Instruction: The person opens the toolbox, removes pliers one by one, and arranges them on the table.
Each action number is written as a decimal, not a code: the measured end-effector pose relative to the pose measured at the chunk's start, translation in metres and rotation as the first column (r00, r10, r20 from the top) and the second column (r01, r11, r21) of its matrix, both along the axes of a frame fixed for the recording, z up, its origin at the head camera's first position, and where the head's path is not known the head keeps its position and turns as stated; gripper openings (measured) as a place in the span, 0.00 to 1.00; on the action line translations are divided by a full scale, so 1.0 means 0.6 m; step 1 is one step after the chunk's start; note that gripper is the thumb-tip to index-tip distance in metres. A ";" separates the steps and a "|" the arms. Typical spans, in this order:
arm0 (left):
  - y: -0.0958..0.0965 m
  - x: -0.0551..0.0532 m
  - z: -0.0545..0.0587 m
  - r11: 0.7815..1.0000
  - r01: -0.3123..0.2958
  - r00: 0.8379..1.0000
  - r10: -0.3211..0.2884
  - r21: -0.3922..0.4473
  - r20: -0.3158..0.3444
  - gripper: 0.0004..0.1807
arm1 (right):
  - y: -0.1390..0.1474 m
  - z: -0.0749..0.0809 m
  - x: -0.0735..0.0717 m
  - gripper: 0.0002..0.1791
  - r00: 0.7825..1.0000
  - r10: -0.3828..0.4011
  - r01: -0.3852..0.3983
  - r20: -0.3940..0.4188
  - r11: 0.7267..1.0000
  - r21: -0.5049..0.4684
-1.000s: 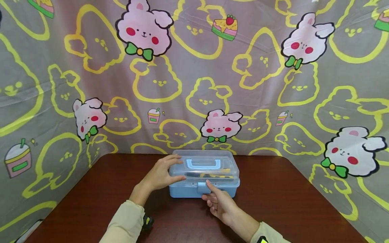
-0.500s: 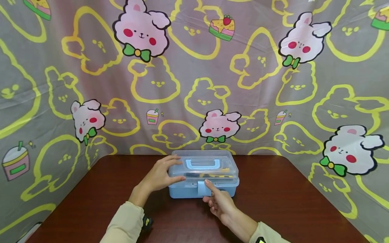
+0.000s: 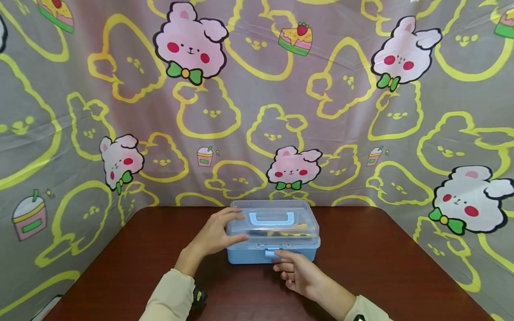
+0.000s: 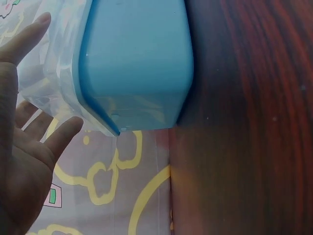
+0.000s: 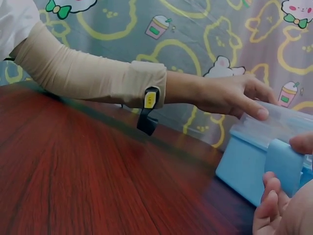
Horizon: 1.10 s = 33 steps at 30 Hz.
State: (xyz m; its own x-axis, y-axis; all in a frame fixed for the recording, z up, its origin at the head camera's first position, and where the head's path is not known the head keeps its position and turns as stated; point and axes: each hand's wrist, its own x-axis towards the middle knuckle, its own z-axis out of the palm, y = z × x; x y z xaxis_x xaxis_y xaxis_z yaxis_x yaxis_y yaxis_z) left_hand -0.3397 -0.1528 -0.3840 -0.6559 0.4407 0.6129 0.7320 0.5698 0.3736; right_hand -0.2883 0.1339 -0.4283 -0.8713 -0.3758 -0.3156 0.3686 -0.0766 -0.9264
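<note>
A light-blue storage box [image 3: 249, 256] with a clear lid [image 3: 265, 208] stands on the table. At its left end my left hand [image 3: 214, 234] touches the lid, thumb at the front and fingers spread over the far side, palm away from the box wall in the left wrist view. My right hand [image 3: 303, 273] pinches the blue front latch [image 5: 282, 164], thumb on its upper edge and fingertips by its lower edge. The latch tilts outward from the box front. A blue carry handle [image 3: 272, 221] lies on the lid, which is down.
Yellow and dark items [image 3: 295, 232] show through the lid; their kind is unclear. The dark red-brown wooden table [image 3: 381, 263] carries the box near its far edge. A grey curtain [image 3: 341, 129] with rabbit prints hangs close behind.
The latch has swung outward from the box front under my right thumb, and the right hand has lowered slightly with it. My left hand stays on the lid.
</note>
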 end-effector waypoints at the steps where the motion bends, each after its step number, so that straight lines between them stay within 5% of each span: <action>1: 0.001 0.000 0.000 1.000 0.000 1.000 0.000 0.001 -0.001 0.32 | 0.002 -0.001 0.000 0.33 1.000 0.006 -0.006 -0.002 1.000 0.004; 12: 0.004 0.002 0.002 1.000 -0.023 0.999 0.023 -0.005 0.024 0.33 | 0.007 -0.001 -0.001 0.29 1.000 0.018 -0.017 -0.020 0.999 0.036; 20: 0.013 0.006 0.010 0.999 -0.040 0.993 0.040 -0.006 0.112 0.35 | 0.041 0.011 0.002 0.29 0.974 0.136 -0.090 -0.183 0.967 0.239; 26: 0.008 0.018 0.013 0.997 -0.072 0.990 0.071 0.010 0.118 0.46 | 0.075 0.029 0.006 0.18 0.882 0.205 -0.023 -0.425 0.918 0.395; 30: -0.003 0.026 0.008 0.991 -0.137 0.979 0.136 -0.002 0.154 0.56 | 0.103 0.037 0.001 0.12 0.784 0.185 0.148 -0.592 0.872 0.467; 33: -0.015 0.033 -0.001 0.980 -0.196 0.955 0.200 -0.043 0.220 0.61 | 0.123 0.038 -0.006 0.08 0.711 0.132 0.316 -0.691 0.818 0.481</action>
